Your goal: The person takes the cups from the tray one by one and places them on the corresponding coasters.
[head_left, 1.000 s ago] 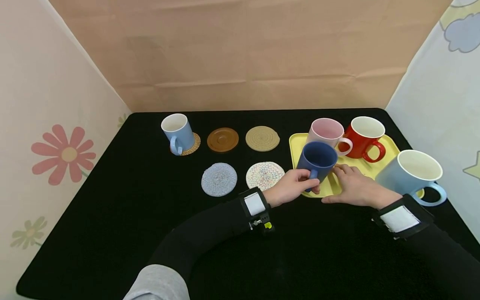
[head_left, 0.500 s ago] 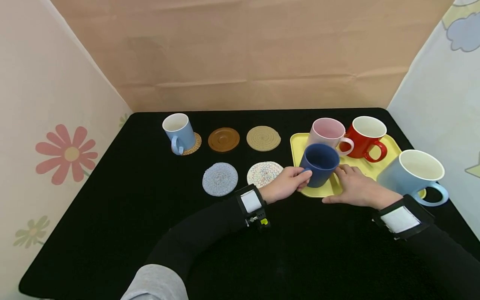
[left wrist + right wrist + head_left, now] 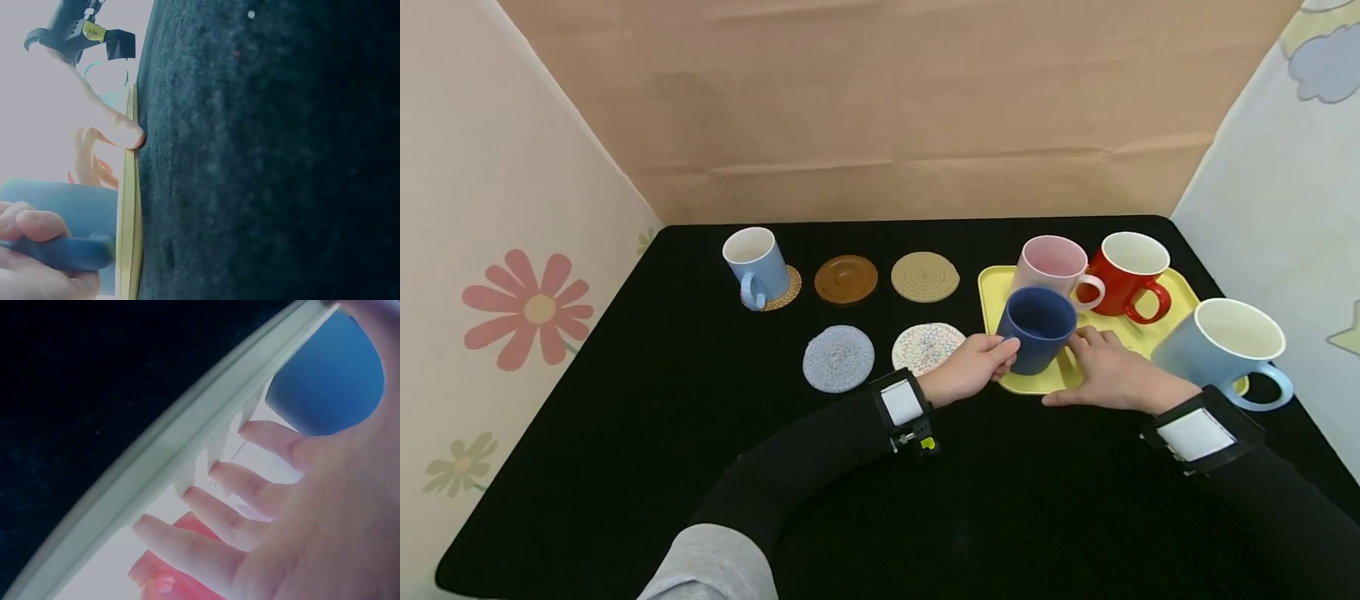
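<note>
A dark blue mug (image 3: 1039, 329) stands at the front left of a yellow tray (image 3: 1036, 384). My left hand (image 3: 967, 367) grips its handle, fingers curled round it as the left wrist view shows. My right hand (image 3: 1116, 375) rests on the tray's front part, fingers spread and fairly straight on its surface. Its thumb (image 3: 125, 131) lies at the tray's front edge in the left wrist view. Behind the blue mug are a pink mug (image 3: 1049, 262) and a red mug (image 3: 1123, 271), both on the tray. A large light blue mug (image 3: 1198, 350) stands beside my right hand.
At the back left, a light blue mug (image 3: 760, 271) sits on a woven coaster (image 3: 792, 286). To its right lie a brown coaster (image 3: 846, 279) and a tan coaster (image 3: 925, 277). Nearer are a blue-grey coaster (image 3: 838, 359) and a white patterned coaster (image 3: 927, 346).
The blue mug has turned on the tray, its handle swinging from the front toward the left. My left hand moved slightly left with the handle. My right hand has stayed in place.
</note>
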A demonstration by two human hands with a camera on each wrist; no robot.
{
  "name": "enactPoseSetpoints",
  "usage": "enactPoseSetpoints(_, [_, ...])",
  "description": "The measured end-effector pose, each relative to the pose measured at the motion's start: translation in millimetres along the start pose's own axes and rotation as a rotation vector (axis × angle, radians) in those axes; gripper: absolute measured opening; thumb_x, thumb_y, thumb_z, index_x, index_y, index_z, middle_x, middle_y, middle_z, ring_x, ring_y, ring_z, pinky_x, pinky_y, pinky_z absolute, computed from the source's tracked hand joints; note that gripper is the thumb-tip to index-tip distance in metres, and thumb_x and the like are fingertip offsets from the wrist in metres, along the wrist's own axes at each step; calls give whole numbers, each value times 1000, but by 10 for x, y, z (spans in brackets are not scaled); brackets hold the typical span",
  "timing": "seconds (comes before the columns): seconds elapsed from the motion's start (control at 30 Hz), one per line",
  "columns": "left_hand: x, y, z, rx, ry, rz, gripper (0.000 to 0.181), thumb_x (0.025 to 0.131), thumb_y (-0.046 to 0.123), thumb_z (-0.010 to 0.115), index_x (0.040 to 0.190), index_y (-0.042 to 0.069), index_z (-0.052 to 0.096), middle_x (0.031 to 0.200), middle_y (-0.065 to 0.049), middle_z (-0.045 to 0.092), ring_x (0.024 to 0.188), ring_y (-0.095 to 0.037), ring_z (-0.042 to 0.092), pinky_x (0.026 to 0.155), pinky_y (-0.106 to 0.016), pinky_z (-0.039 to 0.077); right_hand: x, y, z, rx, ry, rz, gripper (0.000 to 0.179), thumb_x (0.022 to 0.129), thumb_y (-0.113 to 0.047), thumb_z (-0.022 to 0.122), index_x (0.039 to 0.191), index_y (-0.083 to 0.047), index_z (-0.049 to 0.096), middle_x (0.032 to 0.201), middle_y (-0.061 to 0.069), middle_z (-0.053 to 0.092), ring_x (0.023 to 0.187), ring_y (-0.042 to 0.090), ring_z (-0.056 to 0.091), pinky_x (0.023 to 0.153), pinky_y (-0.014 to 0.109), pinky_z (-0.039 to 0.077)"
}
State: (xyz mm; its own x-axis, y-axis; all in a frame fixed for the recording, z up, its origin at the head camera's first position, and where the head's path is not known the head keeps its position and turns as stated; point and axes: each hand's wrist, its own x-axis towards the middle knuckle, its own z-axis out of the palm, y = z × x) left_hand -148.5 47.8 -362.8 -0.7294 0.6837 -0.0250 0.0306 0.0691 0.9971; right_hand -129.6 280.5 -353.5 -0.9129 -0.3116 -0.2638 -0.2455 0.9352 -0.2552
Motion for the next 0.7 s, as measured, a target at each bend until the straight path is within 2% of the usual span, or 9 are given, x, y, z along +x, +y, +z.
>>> enactPoseSetpoints(0.17, [19, -79, 31, 20, 33, 35, 39, 107, 19, 37, 73, 2, 46, 65, -1, 38, 60, -10, 37, 61, -19, 31, -12, -10, -12, 12, 4, -5, 117, 70, -71, 71, 147, 7, 30, 136, 37, 36, 116, 55, 36, 85, 68, 41])
enactPoseSetpoints(0.3, [-1, -85, 34, -12, 37, 53, 41, 107, 18, 36, 70, 3, 42, 64, -1, 36, 61, -12, 36, 62, -20, 31, -2, -21, -8, 11, 10, -13, 115, 70, -70, 72, 145, 7, 32, 134, 36, 38, 114, 53, 38, 84, 67, 43])
enactPoseSetpoints(0.5, [-50, 2, -23, -70, 22, 75, 41, 107, 17, 35, 69, 3, 39, 65, -2, 34, 62, -14, 36, 65, -23, 31, 12, -35, -17, 16, 13, 1, 114, 70, -70, 71, 146, 6, 33, 136, 35, 39, 117, 52, 37, 86, 68, 42])
enactPoseSetpoints(0.7, [-118, 89, -132, -134, 35, 106, 40, 107, 15, 35, 69, 5, 39, 64, -1, 32, 62, -13, 36, 65, -24, 32, 0, -21, -7, -9, 20, 10, 105, 69, -73, 69, 136, 4, 45, 134, 32, 41, 116, 52, 38, 86, 67, 42])
